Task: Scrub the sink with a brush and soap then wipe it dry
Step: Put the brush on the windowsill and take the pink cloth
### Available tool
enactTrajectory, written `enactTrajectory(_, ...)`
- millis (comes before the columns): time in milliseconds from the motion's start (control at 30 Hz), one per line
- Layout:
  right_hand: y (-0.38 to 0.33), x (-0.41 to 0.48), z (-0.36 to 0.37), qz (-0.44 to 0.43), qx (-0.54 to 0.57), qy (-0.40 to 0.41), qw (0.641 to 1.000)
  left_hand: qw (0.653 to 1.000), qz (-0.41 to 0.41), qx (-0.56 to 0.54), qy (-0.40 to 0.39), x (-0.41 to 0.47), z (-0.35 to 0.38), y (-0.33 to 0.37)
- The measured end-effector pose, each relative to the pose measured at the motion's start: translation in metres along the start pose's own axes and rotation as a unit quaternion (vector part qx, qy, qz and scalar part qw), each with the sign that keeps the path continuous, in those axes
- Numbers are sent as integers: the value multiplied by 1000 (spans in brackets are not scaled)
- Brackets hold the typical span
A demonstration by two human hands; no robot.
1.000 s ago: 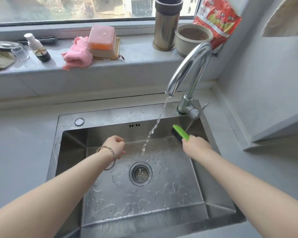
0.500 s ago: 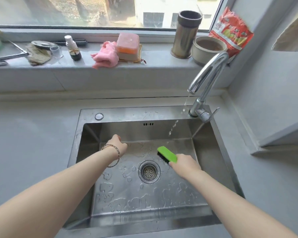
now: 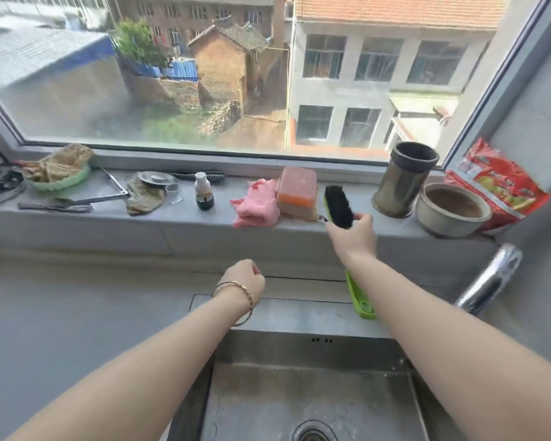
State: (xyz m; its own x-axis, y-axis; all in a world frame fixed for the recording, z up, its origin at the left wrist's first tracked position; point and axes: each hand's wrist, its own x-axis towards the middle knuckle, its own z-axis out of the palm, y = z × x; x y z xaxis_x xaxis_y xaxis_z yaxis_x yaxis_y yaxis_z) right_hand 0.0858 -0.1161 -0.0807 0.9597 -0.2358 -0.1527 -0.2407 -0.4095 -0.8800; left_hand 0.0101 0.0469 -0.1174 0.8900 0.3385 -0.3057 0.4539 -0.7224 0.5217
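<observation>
Sink (image 3: 299,393) is seen only in part at the bottom of the head view, its drain (image 3: 314,432) at the lower edge, whereas half a second ago the whole basin was shown. No water is seen falling from the faucet (image 3: 490,278) now, where drops fell before. The green brush (image 3: 337,203) has been lifted out of the basin and is held up at the window sill (image 3: 204,222), bristles toward the camera, just beside the orange soap block (image 3: 296,194) and pink cloth (image 3: 256,203). The right hand (image 3: 352,232) is closed in a grip on the brush. The left hand (image 3: 244,281), loosely curled and holding nothing, has been raised above the worktop (image 3: 77,313).
</observation>
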Motion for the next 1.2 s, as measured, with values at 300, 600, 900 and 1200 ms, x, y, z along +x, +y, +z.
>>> enactTrajectory(300, 0, 118, 46, 33, -206, 62, 976, 965, 144, 28, 219, 77, -16, 5)
enactTrajectory(600, -7, 96, 60, -205, -333, 117, 913, 920, 220, 214, 242, 129, -34, 12)
enactTrajectory(900, -29, -37, 73, -274, -106, -149, 944, 896, 294, 54, 329, 50, -87, 39)
enactTrajectory(1200, 34, -108, 21, -3, 85, -307, 948, 945, 309, 63, -86, -19, -58, 30)
